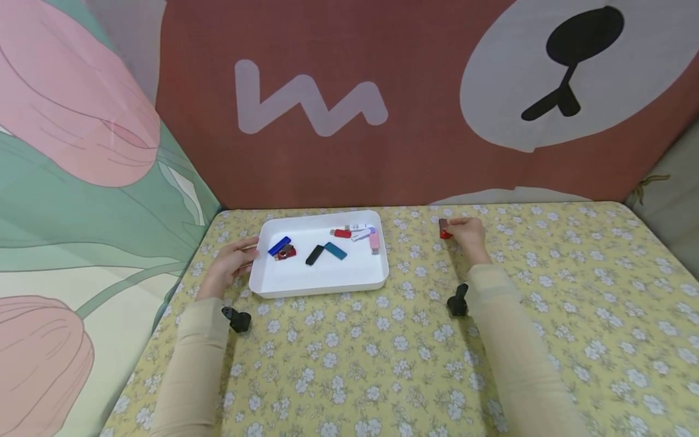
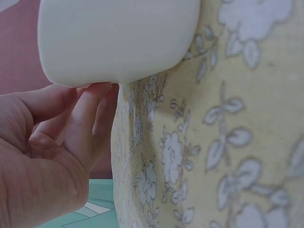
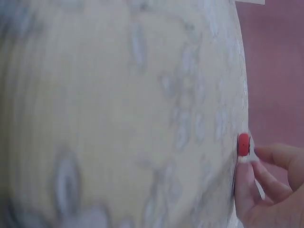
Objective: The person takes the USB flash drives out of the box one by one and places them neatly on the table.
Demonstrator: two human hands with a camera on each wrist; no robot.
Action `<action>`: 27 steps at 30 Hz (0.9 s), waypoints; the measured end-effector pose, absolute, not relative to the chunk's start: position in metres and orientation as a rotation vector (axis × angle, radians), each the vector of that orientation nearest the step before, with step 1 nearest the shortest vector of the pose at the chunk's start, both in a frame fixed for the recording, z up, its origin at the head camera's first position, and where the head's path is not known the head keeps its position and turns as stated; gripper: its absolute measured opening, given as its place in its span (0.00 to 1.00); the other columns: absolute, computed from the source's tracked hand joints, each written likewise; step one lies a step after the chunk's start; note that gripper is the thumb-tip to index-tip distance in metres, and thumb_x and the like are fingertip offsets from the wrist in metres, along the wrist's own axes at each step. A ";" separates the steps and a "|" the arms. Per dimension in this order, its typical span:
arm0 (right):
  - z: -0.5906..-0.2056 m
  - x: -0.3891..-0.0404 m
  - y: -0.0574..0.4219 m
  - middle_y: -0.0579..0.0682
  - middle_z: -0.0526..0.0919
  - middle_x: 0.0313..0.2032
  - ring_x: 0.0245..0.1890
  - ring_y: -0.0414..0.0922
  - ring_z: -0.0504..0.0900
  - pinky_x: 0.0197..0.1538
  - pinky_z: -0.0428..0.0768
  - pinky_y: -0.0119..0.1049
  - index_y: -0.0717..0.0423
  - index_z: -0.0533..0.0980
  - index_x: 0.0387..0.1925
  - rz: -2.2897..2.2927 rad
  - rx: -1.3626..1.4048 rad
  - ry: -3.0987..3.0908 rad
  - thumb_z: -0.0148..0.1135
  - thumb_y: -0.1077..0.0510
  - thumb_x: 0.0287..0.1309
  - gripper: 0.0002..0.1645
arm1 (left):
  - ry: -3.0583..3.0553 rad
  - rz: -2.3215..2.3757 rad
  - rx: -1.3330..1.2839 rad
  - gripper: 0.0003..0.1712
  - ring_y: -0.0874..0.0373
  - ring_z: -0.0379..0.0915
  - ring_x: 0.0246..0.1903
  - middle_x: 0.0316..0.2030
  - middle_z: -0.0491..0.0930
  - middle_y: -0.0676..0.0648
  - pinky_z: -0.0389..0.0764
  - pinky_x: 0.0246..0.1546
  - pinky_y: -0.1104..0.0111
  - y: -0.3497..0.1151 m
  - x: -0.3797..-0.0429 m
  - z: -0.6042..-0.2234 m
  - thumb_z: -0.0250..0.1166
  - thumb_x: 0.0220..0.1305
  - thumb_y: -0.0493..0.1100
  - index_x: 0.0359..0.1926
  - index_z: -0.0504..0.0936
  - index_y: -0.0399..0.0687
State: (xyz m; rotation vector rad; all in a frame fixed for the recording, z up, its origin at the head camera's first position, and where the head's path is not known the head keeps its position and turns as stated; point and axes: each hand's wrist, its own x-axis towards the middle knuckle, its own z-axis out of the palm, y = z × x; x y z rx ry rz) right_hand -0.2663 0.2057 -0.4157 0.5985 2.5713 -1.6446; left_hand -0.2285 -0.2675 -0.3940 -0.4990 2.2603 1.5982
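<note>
At the tray's left end, my left hand (image 1: 233, 262) rests its fingertips against the outer wall of the white tray (image 1: 319, 290). In the left wrist view its extended fingers (image 2: 85, 118) meet the tray's wall (image 2: 118, 42) from outside. Off to the tray's right, my right hand (image 1: 468, 235) pinches a red USB stick (image 1: 444, 229) with a dark brown cover, close over the cloth. The right wrist view shows the stick's red end (image 3: 243, 144) at the fingertips. Inside the tray are a blue USB stick (image 1: 280, 246), a black one (image 1: 314, 255) and a teal one (image 1: 335, 250).
More sticks lie in the tray: a red one with a brown cover (image 1: 286, 252), another red one (image 1: 341, 233), a white one (image 1: 361, 235) and a pink one (image 1: 374, 241). A floral yellow cloth (image 1: 349, 364) covers the table. Behind stands a brown printed backdrop (image 1: 415, 158).
</note>
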 end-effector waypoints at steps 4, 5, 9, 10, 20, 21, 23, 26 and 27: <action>-0.409 -0.268 0.196 0.62 0.77 0.54 0.29 0.37 0.73 0.34 0.72 0.29 0.64 0.72 0.60 -1.680 0.610 2.621 0.51 0.61 0.64 0.24 | 2.248 1.602 -0.494 0.31 0.73 0.75 0.32 0.71 0.60 0.39 0.76 0.34 0.79 -0.268 -0.229 -0.393 0.51 0.71 0.39 0.73 0.57 0.51; -0.407 -0.269 0.193 0.61 0.77 0.51 0.24 0.35 0.70 0.30 0.70 0.28 0.64 0.72 0.60 -1.714 0.594 2.617 0.51 0.62 0.63 0.24 | 2.250 1.597 -0.495 0.31 0.73 0.75 0.32 0.71 0.60 0.39 0.76 0.34 0.79 -0.268 -0.229 -0.393 0.52 0.71 0.40 0.73 0.57 0.51; -0.399 -0.271 0.176 0.56 0.76 0.45 0.20 0.34 0.67 0.28 0.71 0.29 0.63 0.72 0.60 -1.789 0.484 2.591 0.48 0.63 0.62 0.25 | 2.262 1.585 -0.501 0.32 0.73 0.75 0.33 0.70 0.60 0.40 0.77 0.35 0.78 -0.267 -0.230 -0.394 0.54 0.70 0.41 0.73 0.57 0.51; -0.398 -0.272 0.172 0.56 0.76 0.46 0.22 0.37 0.71 0.31 0.75 0.31 0.62 0.72 0.61 -1.810 0.450 2.569 0.48 0.63 0.62 0.25 | 2.269 1.580 -0.502 0.33 0.73 0.75 0.33 0.70 0.61 0.40 0.77 0.35 0.78 -0.267 -0.230 -0.393 0.54 0.70 0.41 0.73 0.57 0.51; -0.382 -0.270 0.112 0.49 0.74 0.38 0.36 0.40 0.75 0.56 0.78 0.48 0.67 0.72 0.58 -1.959 0.151 2.394 0.51 0.64 0.63 0.23 | 2.314 1.599 -0.508 0.37 0.74 0.74 0.27 0.68 0.63 0.36 0.76 0.30 0.78 -0.263 -0.230 -0.394 0.59 0.62 0.34 0.72 0.60 0.44; -0.381 -0.269 0.105 0.48 0.74 0.37 0.34 0.37 0.74 0.55 0.78 0.48 0.67 0.73 0.58 -1.952 0.122 2.394 0.51 0.64 0.63 0.23 | 2.316 1.602 -0.512 0.37 0.74 0.75 0.27 0.68 0.63 0.36 0.76 0.30 0.77 -0.263 -0.230 -0.394 0.59 0.61 0.34 0.71 0.60 0.44; -0.380 -0.268 0.093 0.50 0.74 0.38 0.33 0.37 0.73 0.55 0.79 0.48 0.68 0.73 0.57 -1.939 0.083 2.383 0.52 0.64 0.62 0.22 | 2.305 1.629 -0.528 0.36 0.72 0.75 0.27 0.66 0.67 0.37 0.76 0.29 0.76 -0.264 -0.230 -0.392 0.61 0.59 0.33 0.70 0.64 0.44; -0.382 -0.266 0.076 0.54 0.76 0.41 0.36 0.41 0.74 0.54 0.79 0.47 0.66 0.74 0.56 -1.882 0.040 2.393 0.54 0.64 0.62 0.21 | 2.301 1.646 -0.527 0.36 0.71 0.76 0.27 0.65 0.68 0.36 0.76 0.28 0.75 -0.263 -0.229 -0.391 0.62 0.58 0.33 0.69 0.64 0.43; -0.382 -0.265 0.071 0.55 0.77 0.43 0.38 0.44 0.76 0.54 0.79 0.47 0.66 0.75 0.56 -1.853 0.027 2.405 0.54 0.64 0.62 0.21 | 2.297 1.651 -0.531 0.36 0.72 0.76 0.26 0.65 0.68 0.36 0.76 0.28 0.75 -0.263 -0.229 -0.391 0.62 0.59 0.32 0.69 0.64 0.42</action>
